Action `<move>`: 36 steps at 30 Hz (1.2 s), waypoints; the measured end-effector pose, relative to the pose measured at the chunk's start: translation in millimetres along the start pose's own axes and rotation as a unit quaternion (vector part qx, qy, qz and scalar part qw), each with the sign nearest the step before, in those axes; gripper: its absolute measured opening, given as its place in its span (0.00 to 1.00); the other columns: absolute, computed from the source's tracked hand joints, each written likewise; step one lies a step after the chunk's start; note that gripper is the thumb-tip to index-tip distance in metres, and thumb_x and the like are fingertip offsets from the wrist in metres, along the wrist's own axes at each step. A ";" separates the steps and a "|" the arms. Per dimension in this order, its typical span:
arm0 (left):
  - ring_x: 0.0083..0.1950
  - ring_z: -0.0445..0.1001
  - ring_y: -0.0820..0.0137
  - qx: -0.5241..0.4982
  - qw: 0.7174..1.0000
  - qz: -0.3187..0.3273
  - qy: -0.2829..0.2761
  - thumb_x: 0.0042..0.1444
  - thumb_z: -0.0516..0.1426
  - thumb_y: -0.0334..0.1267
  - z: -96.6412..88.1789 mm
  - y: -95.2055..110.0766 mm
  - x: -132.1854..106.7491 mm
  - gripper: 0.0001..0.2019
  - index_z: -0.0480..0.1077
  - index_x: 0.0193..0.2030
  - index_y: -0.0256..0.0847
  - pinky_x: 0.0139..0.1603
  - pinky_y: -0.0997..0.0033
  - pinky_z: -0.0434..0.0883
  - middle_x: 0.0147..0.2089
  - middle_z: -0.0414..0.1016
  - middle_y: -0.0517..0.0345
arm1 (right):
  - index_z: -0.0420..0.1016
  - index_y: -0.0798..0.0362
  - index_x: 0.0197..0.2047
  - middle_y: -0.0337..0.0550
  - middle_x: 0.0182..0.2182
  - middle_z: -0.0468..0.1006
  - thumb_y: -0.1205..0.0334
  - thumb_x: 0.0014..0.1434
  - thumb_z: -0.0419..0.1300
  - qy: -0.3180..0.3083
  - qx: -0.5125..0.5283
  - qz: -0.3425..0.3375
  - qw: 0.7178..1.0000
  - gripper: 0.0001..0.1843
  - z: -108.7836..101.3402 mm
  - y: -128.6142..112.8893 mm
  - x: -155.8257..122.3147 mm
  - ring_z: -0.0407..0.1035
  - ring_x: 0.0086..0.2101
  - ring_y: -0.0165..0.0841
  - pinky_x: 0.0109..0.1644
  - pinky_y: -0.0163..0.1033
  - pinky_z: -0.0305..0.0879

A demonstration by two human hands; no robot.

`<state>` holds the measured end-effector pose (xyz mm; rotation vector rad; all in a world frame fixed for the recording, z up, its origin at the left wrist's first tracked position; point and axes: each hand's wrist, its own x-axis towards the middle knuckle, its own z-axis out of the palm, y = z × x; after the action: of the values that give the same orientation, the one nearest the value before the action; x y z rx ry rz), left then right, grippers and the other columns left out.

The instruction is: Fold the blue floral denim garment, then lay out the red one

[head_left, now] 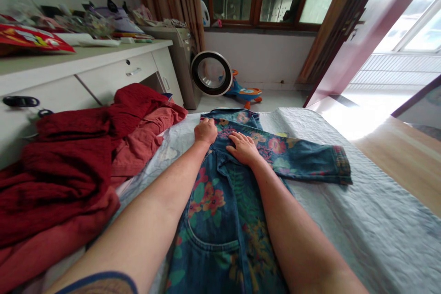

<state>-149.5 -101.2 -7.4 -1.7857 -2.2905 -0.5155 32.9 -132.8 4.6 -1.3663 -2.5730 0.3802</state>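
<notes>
A blue denim jacket [215, 211] with a printed flower pattern lies spread on the quilted bed cover [344, 220]. One sleeve stretches out to the right and ends in a patterned cuff. Near the shoulder, on the left, my left hand [206, 131] is closed on the jacket's edge, knuckles up. My right hand [243, 148] rests flat on the flowered cloth where the sleeve meets the body, its fingers extended. Both forearms reach over the jacket's body and cover parts of it.
Red garments [69, 161] are heaped along the left of the bed. Beyond them runs a white cabinet [113, 71] with a cluttered top. A washing machine [186, 69] with its round door open stands ahead, near a blue and orange ride-on toy [244, 92]. A doorway opens at right.
</notes>
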 end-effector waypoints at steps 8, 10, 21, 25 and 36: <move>0.47 0.76 0.55 -0.003 1.000 0.003 0.002 0.64 0.43 0.32 -2.2 2.8 -4.2 0.18 0.70 0.53 0.39 0.45 0.59 0.71 0.50 0.74 0.42 | 0.60 0.47 0.67 0.40 0.69 0.56 0.47 0.65 0.51 -0.003 -0.001 0.001 1.000 0.30 0.1 0.6 0.3 0.47 0.67 0.40 0.70 0.49 0.42; 0.47 0.77 0.55 -0.001 1.000 0.001 -0.003 0.64 0.43 0.32 -2.1 3.0 -4.8 0.18 0.69 0.53 0.38 0.45 0.59 0.71 0.49 0.75 0.42 | 0.60 0.48 0.67 0.41 0.69 0.56 0.47 0.65 0.51 0.000 -0.001 0.000 1.000 0.30 0.6 0.7 0.4 0.48 0.67 0.40 0.70 0.50 0.42; 0.50 0.76 0.56 0.025 0.996 0.006 -0.082 0.65 0.46 0.39 -7.2 -2.9 -7.0 0.16 0.70 0.53 0.40 0.48 0.60 0.71 0.51 0.74 0.43 | 0.61 0.48 0.67 0.42 0.69 0.56 0.48 0.64 0.52 0.006 0.002 -0.001 1.000 0.30 1.5 0.8 1.1 0.48 0.67 0.40 0.69 0.50 0.43; 0.55 0.71 0.53 0.050 0.995 0.044 -0.070 0.63 0.50 0.45 -8.6 -4.2 -23.2 0.17 0.70 0.52 0.39 0.52 0.58 0.69 0.54 0.71 0.41 | 0.61 0.49 0.66 0.43 0.68 0.57 0.48 0.64 0.52 0.008 0.001 -0.002 1.000 0.30 1.0 0.0 0.6 0.49 0.67 0.41 0.69 0.51 0.44; 0.66 0.63 0.58 -0.005 0.997 0.054 -0.063 0.65 0.46 0.50 7.7 -17.0 0.3 0.28 0.57 0.66 0.34 0.64 0.63 0.60 0.65 0.64 0.41 | 0.61 0.48 0.67 0.42 0.68 0.57 0.48 0.64 0.52 0.004 0.002 -0.001 1.000 0.30 0.0 0.3 0.4 0.49 0.67 0.40 0.69 0.50 0.43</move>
<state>-165.6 -101.6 -17.0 -1.9864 -2.2591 -0.4074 32.8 -132.3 4.5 -1.3624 -2.5655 0.3789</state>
